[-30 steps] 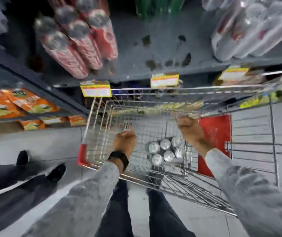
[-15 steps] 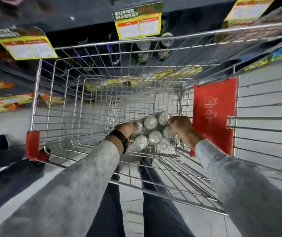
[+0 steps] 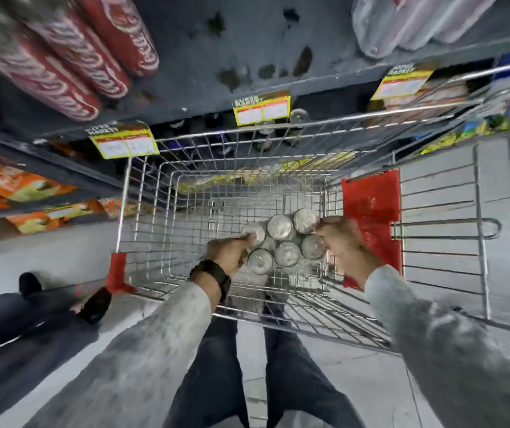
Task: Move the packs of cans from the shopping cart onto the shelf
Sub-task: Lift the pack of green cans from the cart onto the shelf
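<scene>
A shrink-wrapped pack of silver-topped cans [image 3: 281, 240] stands inside the wire shopping cart [image 3: 142, 211], toward its near right corner. My left hand [image 3: 230, 253], with a dark watch at the wrist, is closed on the pack's left side. My right hand [image 3: 341, 240] grips the pack's right side. Both arms are in grey sleeves. The dark grey shelf [image 3: 216, 63] runs across the top of the view, beyond the cart, with a bare stained stretch in its middle.
Red can packs [image 3: 71, 54] lie on the shelf at left, clear-wrapped packs [image 3: 408, 17] at right. Yellow price tags [image 3: 261, 111] hang on the shelf edge. Orange snack bags [image 3: 15, 193] fill lower left shelves. A red panel [image 3: 371, 211] sits on the cart's right side. Another person's legs [image 3: 15, 319] stand left.
My hands went down into the cart and closed on both sides of the can pack. The view dipped toward the cart, then rose so the shelf shows again.
</scene>
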Demonstrator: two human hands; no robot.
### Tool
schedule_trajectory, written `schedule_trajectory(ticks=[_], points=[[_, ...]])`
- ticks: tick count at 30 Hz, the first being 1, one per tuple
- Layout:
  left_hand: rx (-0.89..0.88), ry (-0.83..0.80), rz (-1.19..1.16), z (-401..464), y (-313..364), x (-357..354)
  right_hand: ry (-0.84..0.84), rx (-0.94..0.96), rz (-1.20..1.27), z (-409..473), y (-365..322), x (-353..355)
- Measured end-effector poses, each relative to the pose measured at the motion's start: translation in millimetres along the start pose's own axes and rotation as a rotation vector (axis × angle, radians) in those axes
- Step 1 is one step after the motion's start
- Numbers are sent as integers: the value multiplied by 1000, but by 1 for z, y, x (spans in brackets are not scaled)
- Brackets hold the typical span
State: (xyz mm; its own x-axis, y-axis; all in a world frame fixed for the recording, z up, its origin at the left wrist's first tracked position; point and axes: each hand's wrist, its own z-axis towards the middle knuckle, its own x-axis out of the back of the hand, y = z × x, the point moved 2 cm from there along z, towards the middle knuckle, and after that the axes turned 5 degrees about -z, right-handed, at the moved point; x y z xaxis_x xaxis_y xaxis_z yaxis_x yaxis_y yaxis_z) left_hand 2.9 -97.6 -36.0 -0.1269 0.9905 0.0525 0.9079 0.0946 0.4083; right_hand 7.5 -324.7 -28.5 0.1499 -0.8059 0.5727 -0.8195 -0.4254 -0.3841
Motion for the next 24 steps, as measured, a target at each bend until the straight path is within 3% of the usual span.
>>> schedule_trajectory(ticks=[4, 8, 12, 19, 24], points=[[-135, -29, -54, -68, 51, 29, -12, 93, 296, -66, -49, 52], [-266, -103, -83, -128, 116, 45, -26, 273, 400, -117, -110, 108], [-415, -178, -161, -168, 191, 41, 82, 344, 472, -126, -179, 153], [-433, -217, -266, -171, 289, 15, 167, 534, 257, -83, -314, 193], [-404, -171, -370, -146, 320, -8, 162, 475, 129, -42, -366, 192]])
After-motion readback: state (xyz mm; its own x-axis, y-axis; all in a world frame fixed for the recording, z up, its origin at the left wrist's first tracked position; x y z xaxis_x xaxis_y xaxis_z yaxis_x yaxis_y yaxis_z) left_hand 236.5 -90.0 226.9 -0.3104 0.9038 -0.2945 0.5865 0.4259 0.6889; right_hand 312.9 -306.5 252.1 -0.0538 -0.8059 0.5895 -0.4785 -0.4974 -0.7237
